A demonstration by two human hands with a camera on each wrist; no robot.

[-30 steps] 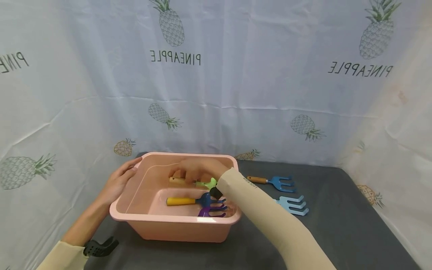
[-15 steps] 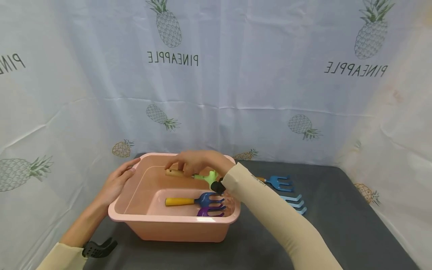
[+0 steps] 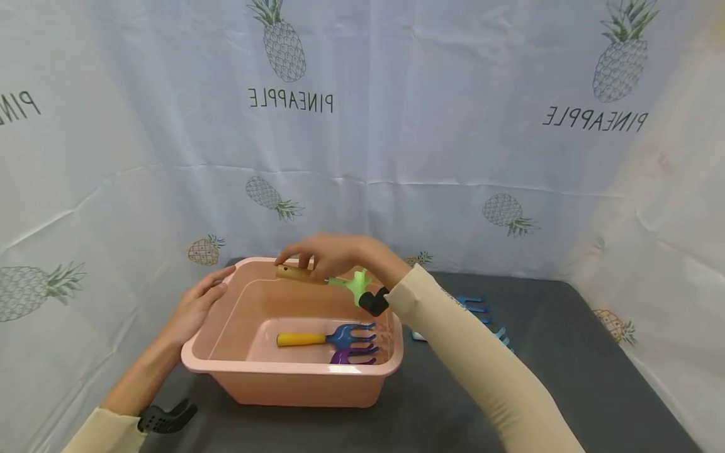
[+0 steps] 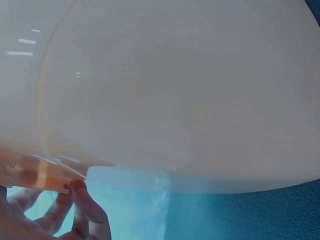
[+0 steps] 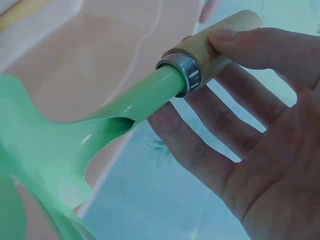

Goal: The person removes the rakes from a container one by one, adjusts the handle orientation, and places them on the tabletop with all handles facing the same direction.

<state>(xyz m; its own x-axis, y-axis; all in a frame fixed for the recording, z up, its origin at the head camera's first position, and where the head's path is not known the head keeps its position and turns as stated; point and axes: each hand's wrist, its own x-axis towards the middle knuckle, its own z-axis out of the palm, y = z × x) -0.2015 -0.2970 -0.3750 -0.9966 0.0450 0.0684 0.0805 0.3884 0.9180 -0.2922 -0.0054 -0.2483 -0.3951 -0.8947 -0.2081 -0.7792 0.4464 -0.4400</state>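
My right hand (image 3: 334,251) pinches the wooden handle of a light green garden hand fork (image 3: 358,284), raised over the back of a pink plastic basin (image 3: 283,367). In the right wrist view the thumb lies on one side of the handle and the fingers on the other, with the fork's green neck (image 5: 150,95) pointing away. My left hand (image 3: 195,308) grips the basin's left rim, as the left wrist view also shows at its lower left. Inside the basin lie a dark blue hand fork (image 3: 340,337) with a yellow handle and a purple fork (image 3: 342,357), partly hidden by the front wall.
On the dark table (image 3: 566,352) to the right lie a blue fork (image 3: 472,301) and a light blue fork (image 3: 503,337), both partly behind the right sleeve. A pale curtain (image 3: 396,126) with pineapple prints stands behind the table.
My right hand has lifted the green fork from inside the basin up to about the back rim. The left hand stays at the rim.
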